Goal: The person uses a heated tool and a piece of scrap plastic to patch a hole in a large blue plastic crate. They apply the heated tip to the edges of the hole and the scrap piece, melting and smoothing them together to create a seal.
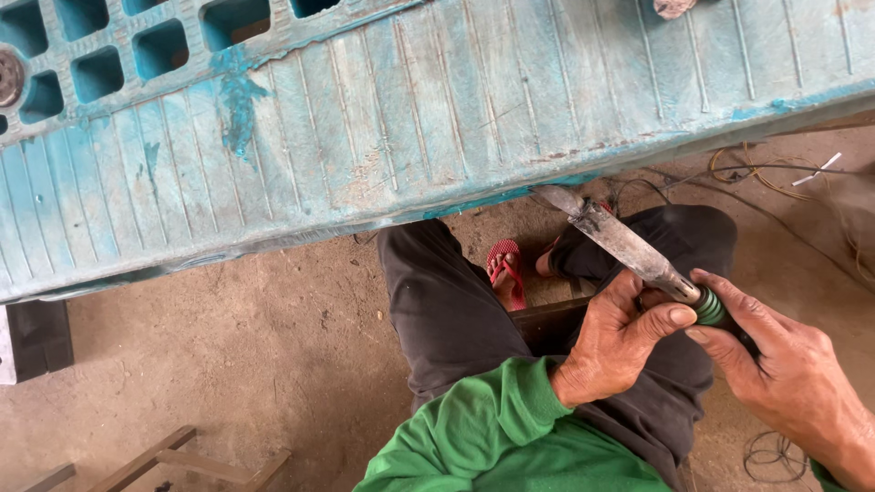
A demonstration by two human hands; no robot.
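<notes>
1. Big worn teal ribbed plastic panel (383,118) w/ square grid holes at 10–11 o'clock; spans the whole upper half, its lower edge slanting up toward 3 o'clock. Scuffed, paint flaking.
2. Dusty brown dirt floor (255,364) fills 6–9 o'clock; thin loose wires (775,178) lie at 2–3 o'clock.
3. Person's legs in dark grey trousers (447,310) at centre, bent under the panel's edge; green long sleeve (492,428) at 5–6 o'clock.
4. Right hand (784,374) at 4 o'clock: fingers curled round the knife's grip, thumb laid along it, tip pointing to 10 o'clock.
5. Left hand (615,342) just at 9 o'clock of the right hand: fingers folded around where blade meets grip, thumb pressed across the top, thumb tips nearly touching.
6. Long grey metal knife blade (620,241), dull & stained, runs from both hands up toward 11 o'clock; tip touches or sits right at the panel's lower edge, can't tell which.
7. Green ribbed knife handle (709,308), mostly covered, showing betw. the two thumbs.
8. Red flip-flop sandal (506,269) on a foot, on the floor under the panel edge, at 9 o'clock of the blade.
</notes>
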